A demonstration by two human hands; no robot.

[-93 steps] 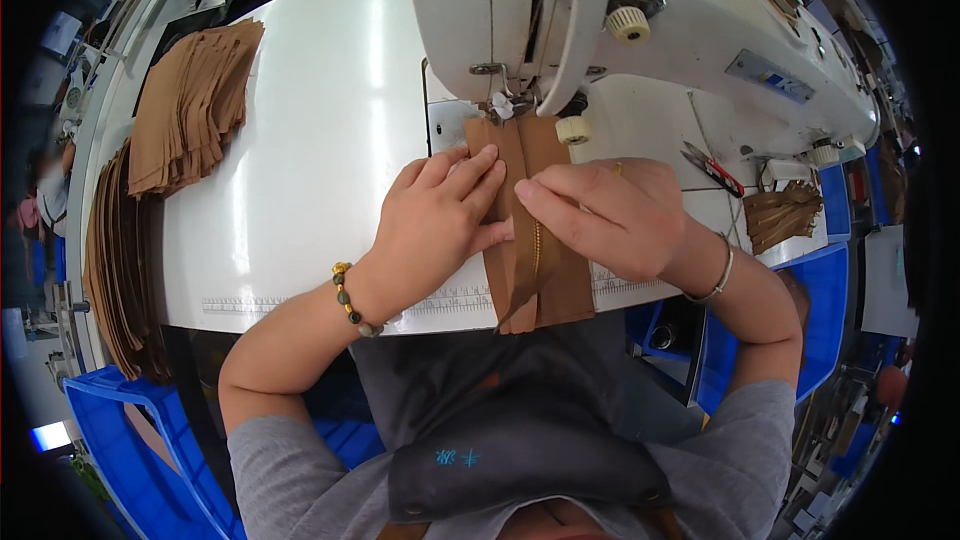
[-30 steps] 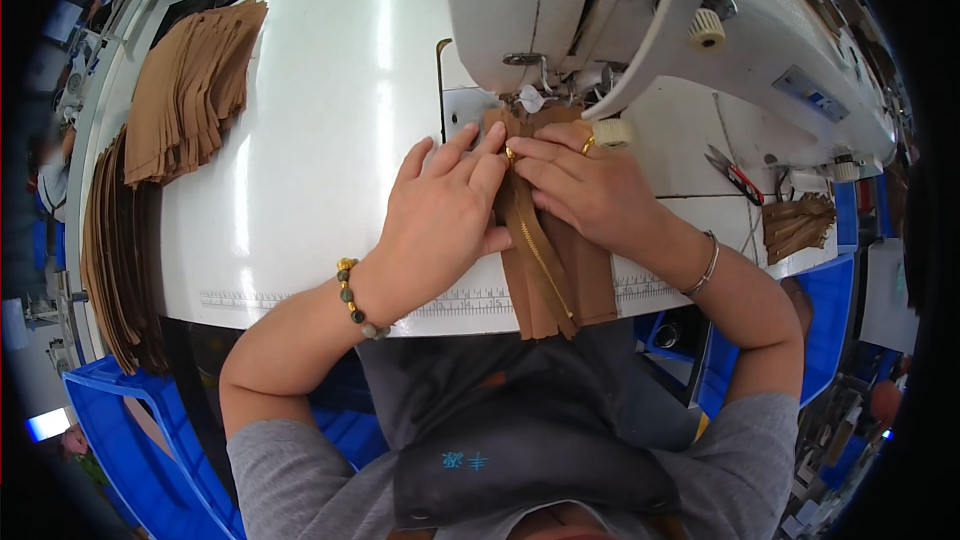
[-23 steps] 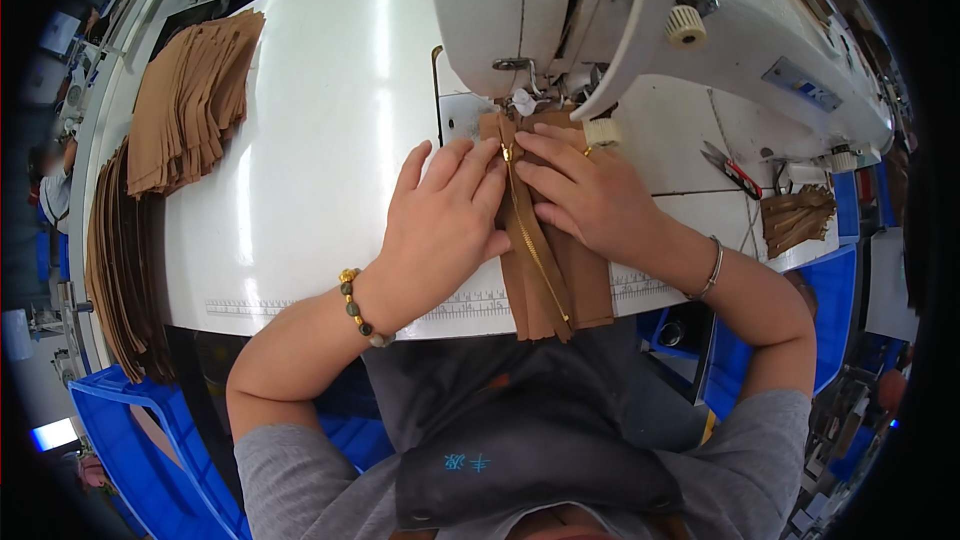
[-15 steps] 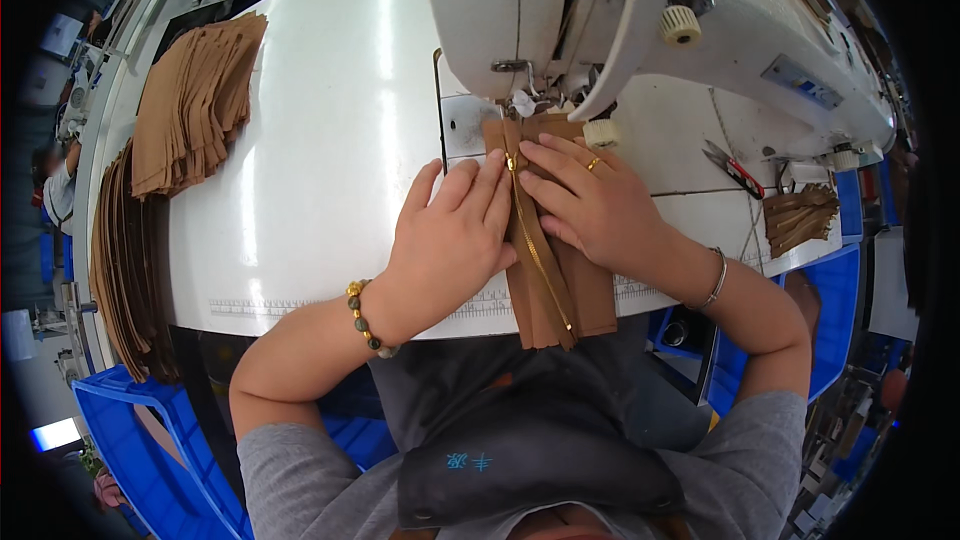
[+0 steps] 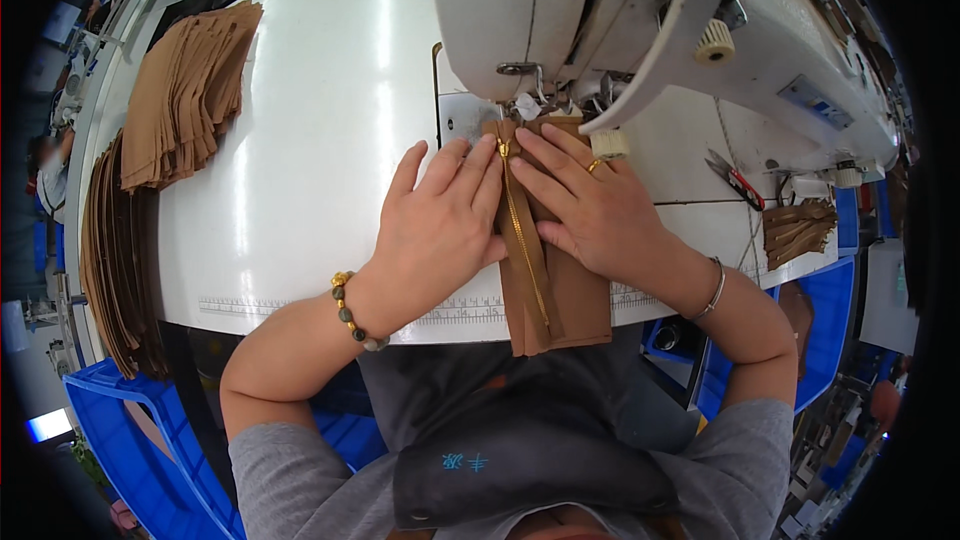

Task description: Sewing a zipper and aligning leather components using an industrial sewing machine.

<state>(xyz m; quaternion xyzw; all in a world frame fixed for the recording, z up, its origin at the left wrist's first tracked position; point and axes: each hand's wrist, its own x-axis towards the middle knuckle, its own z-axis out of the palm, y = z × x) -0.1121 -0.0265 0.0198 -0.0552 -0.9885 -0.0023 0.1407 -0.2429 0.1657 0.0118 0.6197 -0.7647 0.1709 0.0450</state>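
A brown zipper (image 5: 521, 245) with gold teeth lies lengthwise on a brown fabric piece (image 5: 583, 305), its gold pull near the far end. That far end meets the presser foot of a white sewing machine (image 5: 490, 10). My left hand (image 5: 437, 215) rests flat with fingers spread, its fingertips along the zipper's left edge. On the right side of the zipper, my right hand (image 5: 590, 195) presses the fabric down with outstretched fingers. The near end of zipper and fabric hangs over the table's front edge.
Stacks of brown fabric pieces (image 5: 185, 90) lie at the far left of the white table (image 5: 300, 150). Red-handled thread snips (image 5: 735, 180) and a bundle of brown zippers (image 5: 800, 230) are on the right. Blue bins (image 5: 130, 430) stand below the table.
The near end of the zipper has swung left and lies straighter over the fabric. Both hands remain on the work, with the left shifted slightly left. The whole view has moved a little.
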